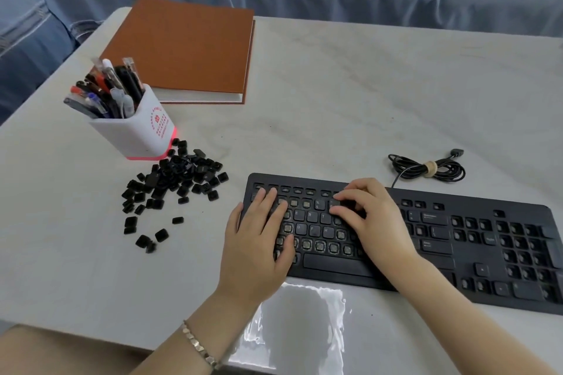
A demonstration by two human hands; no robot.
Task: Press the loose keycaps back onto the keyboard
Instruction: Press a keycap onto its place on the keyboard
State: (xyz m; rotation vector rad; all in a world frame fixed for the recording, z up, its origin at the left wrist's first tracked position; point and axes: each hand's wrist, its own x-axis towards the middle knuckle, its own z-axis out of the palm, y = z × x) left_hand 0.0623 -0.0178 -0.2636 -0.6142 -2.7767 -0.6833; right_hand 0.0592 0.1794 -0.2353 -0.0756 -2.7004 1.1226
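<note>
Still early: only some letters are back on the keyboard, and the keycaps are piled beside it on the worktop. The left hand lies flat on the keys. The right hand is curled over the number row, can't tell if it holds one.

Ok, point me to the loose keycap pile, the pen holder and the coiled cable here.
loose keycap pile [176,175]: head view, dense middle of the heap.
pen holder [122,137]: head view, white wall below the pens.
coiled cable [443,169]: head view, black loops beside the tie.
</note>
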